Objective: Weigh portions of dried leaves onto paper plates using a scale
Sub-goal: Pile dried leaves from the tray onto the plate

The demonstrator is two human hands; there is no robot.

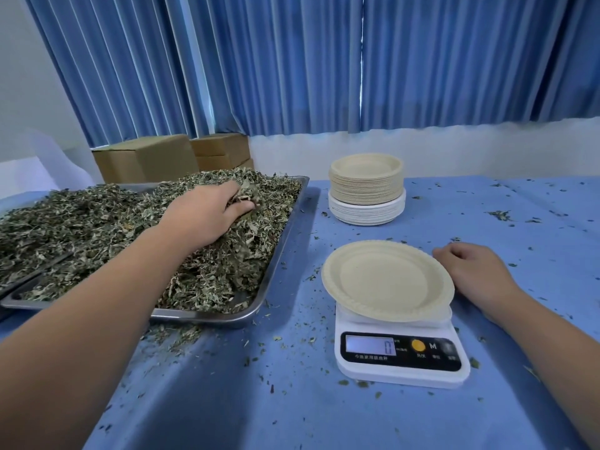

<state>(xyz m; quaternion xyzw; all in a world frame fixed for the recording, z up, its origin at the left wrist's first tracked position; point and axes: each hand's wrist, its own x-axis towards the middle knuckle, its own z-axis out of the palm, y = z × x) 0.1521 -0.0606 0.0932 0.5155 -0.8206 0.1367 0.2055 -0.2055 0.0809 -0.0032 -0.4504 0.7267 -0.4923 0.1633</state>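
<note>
A steel tray (285,235) at the left is heaped with dried leaves (97,222). My left hand (207,212) reaches into the far part of the heap and its fingers curl round a clump of leaves. An empty beige paper plate (386,280) lies on a white digital scale (402,355) whose display reads 0. My right hand (470,271) rests on the blue cloth just right of the plate, fingers loosely curled, holding nothing.
A stack of beige plates on white plates (367,190) stands behind the scale. Cardboard boxes (168,157) sit at the back behind the tray. Leaf crumbs are scattered over the blue tablecloth (259,401). Blue curtains hang along the far wall.
</note>
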